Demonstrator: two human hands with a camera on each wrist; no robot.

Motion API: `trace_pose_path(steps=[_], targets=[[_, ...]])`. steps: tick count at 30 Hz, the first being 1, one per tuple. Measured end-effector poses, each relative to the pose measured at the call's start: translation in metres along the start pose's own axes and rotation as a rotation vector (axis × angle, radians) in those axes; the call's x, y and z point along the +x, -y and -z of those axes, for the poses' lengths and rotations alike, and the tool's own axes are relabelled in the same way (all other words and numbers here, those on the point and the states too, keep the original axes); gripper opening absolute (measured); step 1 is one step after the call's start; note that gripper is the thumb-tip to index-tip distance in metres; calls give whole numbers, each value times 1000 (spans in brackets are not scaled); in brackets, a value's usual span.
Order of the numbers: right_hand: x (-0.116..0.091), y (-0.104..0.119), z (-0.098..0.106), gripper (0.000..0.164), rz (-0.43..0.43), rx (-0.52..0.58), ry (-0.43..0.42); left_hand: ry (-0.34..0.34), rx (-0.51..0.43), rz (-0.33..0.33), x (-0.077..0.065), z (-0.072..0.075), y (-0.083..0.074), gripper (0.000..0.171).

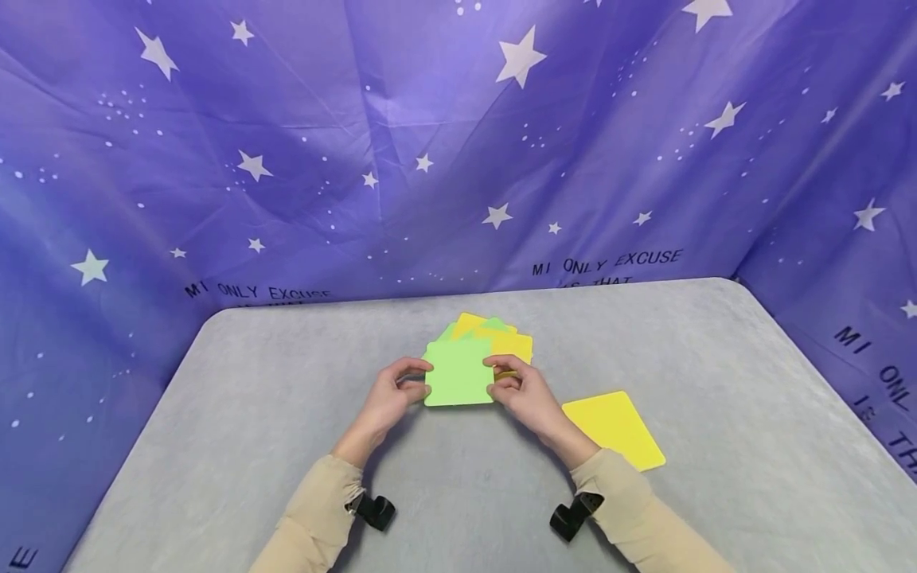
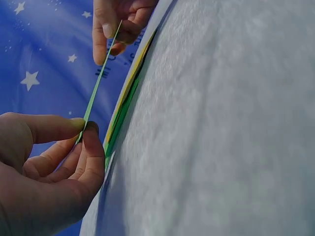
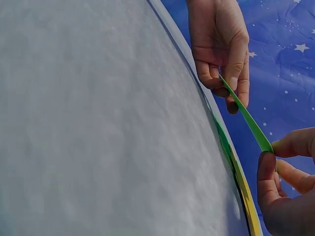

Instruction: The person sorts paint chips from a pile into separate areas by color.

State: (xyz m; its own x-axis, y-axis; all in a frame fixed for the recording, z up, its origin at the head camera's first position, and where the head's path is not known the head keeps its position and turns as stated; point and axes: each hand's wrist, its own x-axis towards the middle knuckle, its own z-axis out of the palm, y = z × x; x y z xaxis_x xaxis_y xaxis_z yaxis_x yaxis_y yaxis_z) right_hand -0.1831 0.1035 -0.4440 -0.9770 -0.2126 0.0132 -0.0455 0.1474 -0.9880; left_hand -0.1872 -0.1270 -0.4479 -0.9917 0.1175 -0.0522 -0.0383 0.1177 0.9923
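Note:
A light green square card (image 1: 460,372) is held up by both hands over the table, apart from the cards below it. My left hand (image 1: 389,395) pinches its left edge between thumb and fingers. On the opposite edge, my right hand (image 1: 526,395) pinches it the same way. Both wrist views show the green card (image 2: 96,88) edge-on, thin and flat. Just behind it, a loose pile of yellow and green cards (image 1: 512,344) lies overlapping on the table, partly hidden by the held card.
One yellow card (image 1: 618,430) lies apart on the grey table (image 1: 251,446), partly behind my right forearm. A blue-purple cloth (image 1: 430,103) with white stars hangs behind and beside the table. Each wrist wears a small black camera (image 1: 376,511).

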Motion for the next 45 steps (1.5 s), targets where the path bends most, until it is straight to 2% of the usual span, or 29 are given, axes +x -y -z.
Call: trace_pose_path(steps=[13, 22, 32, 39, 45], targets=[[-4, 2, -35, 38, 31, -20, 47, 4, 32, 22, -17, 34, 9, 31], [-8, 4, -56, 38, 80, -99, 87, 38, 134, 32, -33, 61, 12, 29], [-16, 5, -79, 39, 181, -208, 186, 92, 175, 23, -54, 90, 13, 31], [-19, 9, -92, 39, 183, -263, 301, 169, 234, 24, -66, 109, 13, 32], [-18, 13, -100, 37, 198, -345, 350, 202, 276, 3, -72, 120, 12, 34]])
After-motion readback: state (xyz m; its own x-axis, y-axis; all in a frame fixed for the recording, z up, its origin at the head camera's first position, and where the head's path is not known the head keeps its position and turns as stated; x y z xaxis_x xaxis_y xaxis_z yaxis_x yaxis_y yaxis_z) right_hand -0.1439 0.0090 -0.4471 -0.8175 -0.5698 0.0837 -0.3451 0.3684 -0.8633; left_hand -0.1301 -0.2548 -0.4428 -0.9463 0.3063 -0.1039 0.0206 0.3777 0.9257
